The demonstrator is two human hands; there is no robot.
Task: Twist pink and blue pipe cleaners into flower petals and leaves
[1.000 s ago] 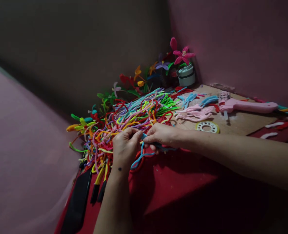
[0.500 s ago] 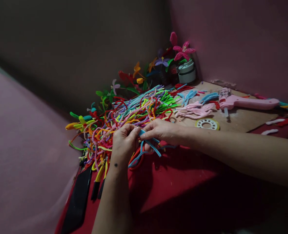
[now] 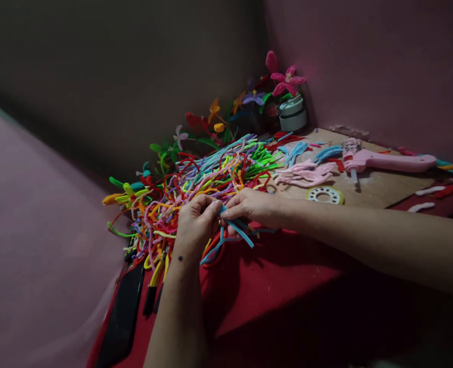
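Observation:
Both hands meet over the front of the red table, pinching light-blue pipe cleaners point(image 3: 241, 234). My left hand point(image 3: 196, 221) is closed, its thumb and forefinger on the blue pieces' upper end. Close against it on the right, my right hand point(image 3: 249, 208) grips the same pieces with thumb and fingers. Their free ends stick out below the fingers, toward the lower right. Another blue length hangs lower, beside red loops point(image 3: 214, 258). Just behind the hands lies a heap of many-coloured pipe cleaners point(image 3: 211, 176).
On the board point(image 3: 383, 191) at right lie a pink glue gun point(image 3: 391, 161), a tape roll point(image 3: 325, 194), and pink pipe-cleaner pieces point(image 3: 305, 175). Pipe-cleaner flowers point(image 3: 288, 79) and a pale round container point(image 3: 292, 113) stand behind. A black phone-like slab point(image 3: 121, 317) lies at the left edge.
Both hands keep their pinch on the blue pipe cleaners, with only a slight shift of the right fingers. The view has moved a little.

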